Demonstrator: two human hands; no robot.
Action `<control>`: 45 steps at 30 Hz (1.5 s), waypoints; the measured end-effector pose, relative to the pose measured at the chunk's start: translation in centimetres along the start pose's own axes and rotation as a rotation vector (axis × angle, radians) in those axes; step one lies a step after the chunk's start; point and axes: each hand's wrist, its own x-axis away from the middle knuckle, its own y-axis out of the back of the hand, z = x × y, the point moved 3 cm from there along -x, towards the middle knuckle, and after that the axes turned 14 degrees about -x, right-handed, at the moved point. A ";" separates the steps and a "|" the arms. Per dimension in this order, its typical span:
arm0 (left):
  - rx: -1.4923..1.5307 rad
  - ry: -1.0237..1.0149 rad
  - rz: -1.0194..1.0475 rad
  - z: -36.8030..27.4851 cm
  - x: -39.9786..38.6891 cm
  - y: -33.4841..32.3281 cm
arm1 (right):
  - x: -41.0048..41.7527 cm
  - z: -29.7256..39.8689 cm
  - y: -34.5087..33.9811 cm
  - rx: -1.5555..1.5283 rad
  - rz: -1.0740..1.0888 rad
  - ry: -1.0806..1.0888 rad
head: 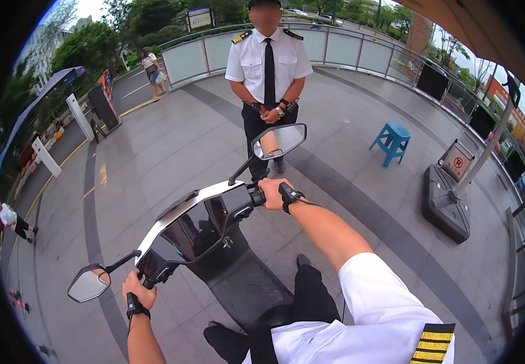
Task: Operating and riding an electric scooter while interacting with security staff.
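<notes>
I sit astride an electric scooter, its black seat and floorboard section (244,273) between my legs. My left hand (139,291) is wrapped around the left handlebar grip (149,283). Around the right handlebar grip (257,198) my right hand (275,193) is closed. Both wrists carry strapped black devices. Between the grips sits a dark dashboard screen (195,230) under a white front cowl (185,198). A key (227,242) hangs below it. The left mirror (89,283) and right mirror (283,140) stick out on stalks. Both my feet rest on the paving beside the scooter.
A person in a white uniform shirt (244,63) stands just ahead, hands clasped. Rightward are a blue plastic stool (392,139) and a weighted umbrella base (444,209) with a no-parking sign (458,161). A glass-panelled railing (342,50) curves behind. Left are gate posts (80,117) and pedestrians (151,70).
</notes>
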 end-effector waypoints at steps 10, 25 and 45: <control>0.136 0.033 0.201 1.0 -0.2 -1.9 | 1.3 0.8 0.7 -0.015 -0.126 0.091; 0.045 0.056 0.215 1.0 0.1 -0.8 | 1.2 1.3 0.6 0.033 -0.098 0.000; 0.101 0.024 0.162 1.4 0.4 -1.0 | 1.1 0.9 0.6 -0.001 -0.122 0.056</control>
